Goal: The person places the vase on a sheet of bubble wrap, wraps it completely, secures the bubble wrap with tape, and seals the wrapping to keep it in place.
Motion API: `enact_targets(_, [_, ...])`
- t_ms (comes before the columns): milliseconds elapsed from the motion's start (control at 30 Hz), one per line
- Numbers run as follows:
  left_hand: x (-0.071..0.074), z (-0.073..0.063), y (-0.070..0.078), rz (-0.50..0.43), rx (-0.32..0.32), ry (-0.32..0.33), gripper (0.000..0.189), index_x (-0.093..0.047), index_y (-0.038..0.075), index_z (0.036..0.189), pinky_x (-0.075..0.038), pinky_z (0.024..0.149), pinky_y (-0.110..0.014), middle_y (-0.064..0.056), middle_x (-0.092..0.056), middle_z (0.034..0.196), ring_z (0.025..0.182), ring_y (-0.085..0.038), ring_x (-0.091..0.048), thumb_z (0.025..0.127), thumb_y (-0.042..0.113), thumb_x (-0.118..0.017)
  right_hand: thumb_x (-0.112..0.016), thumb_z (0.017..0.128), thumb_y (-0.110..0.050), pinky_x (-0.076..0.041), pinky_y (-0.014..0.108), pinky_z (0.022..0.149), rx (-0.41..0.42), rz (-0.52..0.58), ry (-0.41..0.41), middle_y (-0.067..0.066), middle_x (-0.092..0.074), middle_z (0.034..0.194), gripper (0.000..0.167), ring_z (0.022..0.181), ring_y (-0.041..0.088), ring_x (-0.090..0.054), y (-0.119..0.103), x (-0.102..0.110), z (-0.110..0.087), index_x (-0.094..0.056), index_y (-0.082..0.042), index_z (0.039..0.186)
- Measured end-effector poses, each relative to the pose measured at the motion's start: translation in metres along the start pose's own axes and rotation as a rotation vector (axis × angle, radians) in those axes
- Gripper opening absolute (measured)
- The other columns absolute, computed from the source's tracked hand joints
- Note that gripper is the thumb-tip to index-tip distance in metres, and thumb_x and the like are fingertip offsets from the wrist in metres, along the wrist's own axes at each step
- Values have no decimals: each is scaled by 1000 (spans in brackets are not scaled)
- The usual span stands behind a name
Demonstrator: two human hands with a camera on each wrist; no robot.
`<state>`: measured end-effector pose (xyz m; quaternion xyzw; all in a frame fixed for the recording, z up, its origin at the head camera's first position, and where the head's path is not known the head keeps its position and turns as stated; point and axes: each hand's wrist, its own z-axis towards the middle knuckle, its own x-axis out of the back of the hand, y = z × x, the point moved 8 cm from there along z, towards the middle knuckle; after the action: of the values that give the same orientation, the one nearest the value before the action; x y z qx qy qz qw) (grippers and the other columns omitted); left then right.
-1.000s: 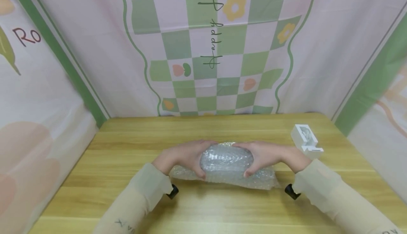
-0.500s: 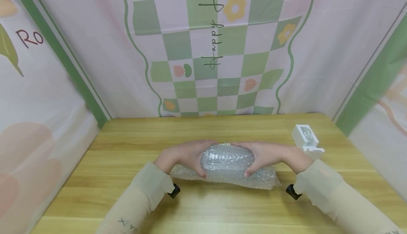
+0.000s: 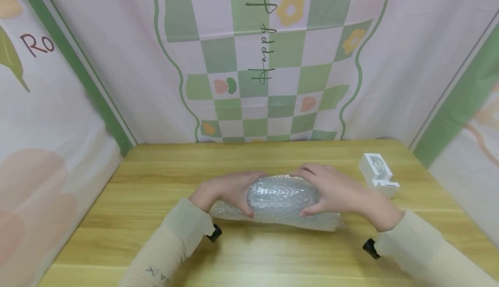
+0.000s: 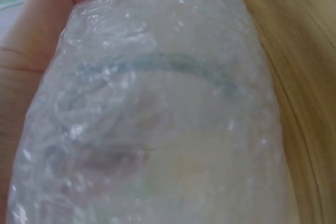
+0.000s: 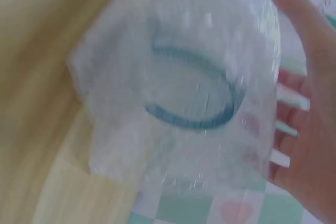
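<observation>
A bundle rolled in clear bubble wrap (image 3: pixel 280 196) lies across the middle of the table, loose ends spread flat at both sides. Through the layers, a curved teal band (image 5: pixel 197 124) shows in the right wrist view; the rest of what is wrapped is blurred. My left hand (image 3: pixel 230 191) grips the bundle's left part, thumb in front and fingers behind. At the right part, my right hand (image 3: pixel 335 194) is spread around the wrap, thumb towards the front. In the right wrist view, its fingers (image 5: pixel 286 114) are loosely bent beside the wrap's edge.
A small white holder (image 3: pixel 376 172) with a round clear roll inside stands at the back right of the wooden table (image 3: pixel 273 261). A printed curtain (image 3: pixel 249 61) hangs behind the table, with more fabric at both sides.
My right hand has loosened and shifted right along the bundle, its wrist and sleeve swinging outward and towards me. The left hand and the bundle have stayed put.
</observation>
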<state>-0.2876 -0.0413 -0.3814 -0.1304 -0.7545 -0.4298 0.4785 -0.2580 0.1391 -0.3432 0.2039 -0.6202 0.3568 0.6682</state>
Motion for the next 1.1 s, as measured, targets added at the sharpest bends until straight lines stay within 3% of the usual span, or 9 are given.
enact_targets(167, [0,0,-1,7,22,-9,112,-29,10,160,-37,116,-36,-6,-42,157,140,-21,-44,69,20,-95,-86,65,-67,-47,61,102,-34,-114,45,19,-58,133,106,121,39,-56,-9,-8,-11,-54,2,139])
enact_targets(367, [1,0,-1,-14,16,-8,110,-31,11,159,-41,112,-35,-3,-48,151,133,-18,-49,69,20,-94,-92,58,-61,-47,61,103,-78,-84,27,23,-54,136,120,123,41,-54,-6,-22,-14,-45,6,145])
enact_targets(533, [2,0,-1,-42,6,-2,108,-31,8,158,-42,110,-34,-4,-49,149,131,-18,-50,70,19,-93,-93,62,-49,-49,58,101,-80,-65,43,21,-57,134,111,121,39,-56,-3,-25,-9,-45,6,145])
enact_targets(667, [3,-1,-1,-45,35,0,111,-27,10,159,-40,113,-34,-8,-43,155,135,-19,-47,71,20,-93,-92,66,-42,-50,56,102,-84,-54,29,21,-59,133,103,120,38,-58,1,-28,-7,-47,7,144])
enact_targets(867, [2,-4,-3,-68,83,-3,110,-24,17,157,-48,104,-33,-12,-45,153,121,-17,-56,72,23,-94,-93,64,-43,-52,54,100,-56,-69,36,21,-61,130,103,117,38,-60,4,-29,-5,-49,7,143])
enact_targets(1100, [6,-7,2,17,58,15,107,-29,14,156,-47,107,-35,-10,-42,154,127,-22,-53,72,29,-95,-93,63,-42,-54,53,97,-21,-86,53,19,-62,126,100,113,36,-62,2,-27,-5,-51,6,141])
